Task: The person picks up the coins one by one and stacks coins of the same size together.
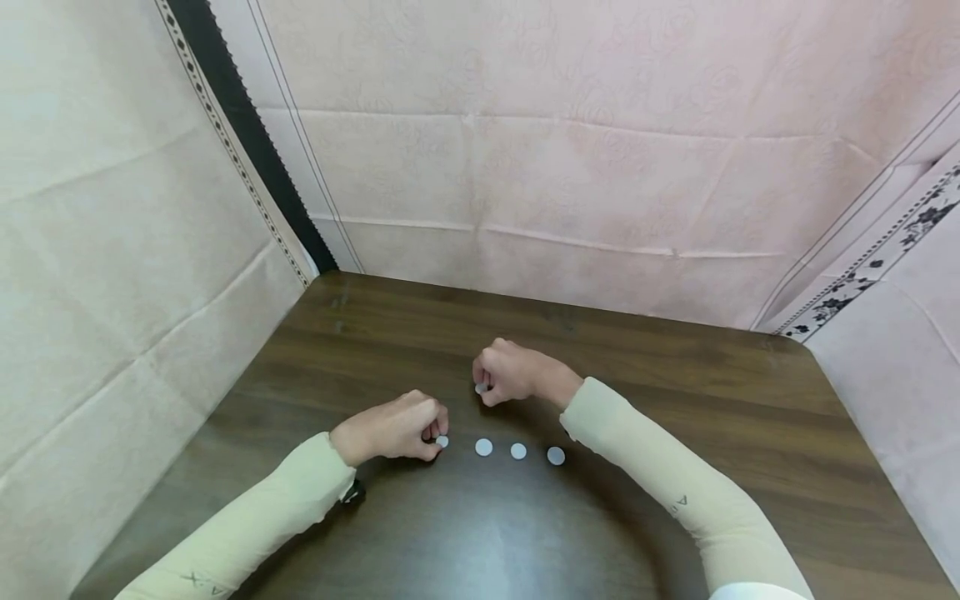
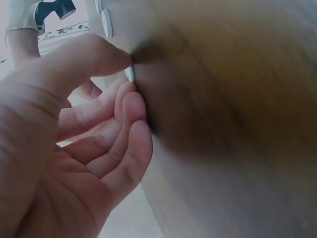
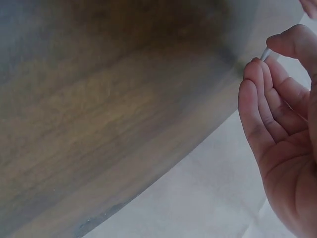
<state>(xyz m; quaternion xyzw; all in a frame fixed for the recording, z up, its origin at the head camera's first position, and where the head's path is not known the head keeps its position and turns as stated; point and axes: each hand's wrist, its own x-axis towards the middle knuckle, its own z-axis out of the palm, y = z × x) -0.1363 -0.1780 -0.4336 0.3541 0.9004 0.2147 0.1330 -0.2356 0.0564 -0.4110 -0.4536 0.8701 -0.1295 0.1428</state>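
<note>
Three small white discs lie flat on the dark wooden table in a short row. Just left of that row, my left hand pinches another white disc between thumb and fingers, right at the tabletop. The left wrist view shows this disc edge-on, partly hidden by the thumb. Farther back, above the row, my right hand holds a white disc by its edge. In the right wrist view the thumb and fingertips grip this thin disc, and its face is turned away.
The brown wood-grain table reaches back to a pale cloth wall. More pale cloth hangs along the left side, and a flower-bordered cloth along the right.
</note>
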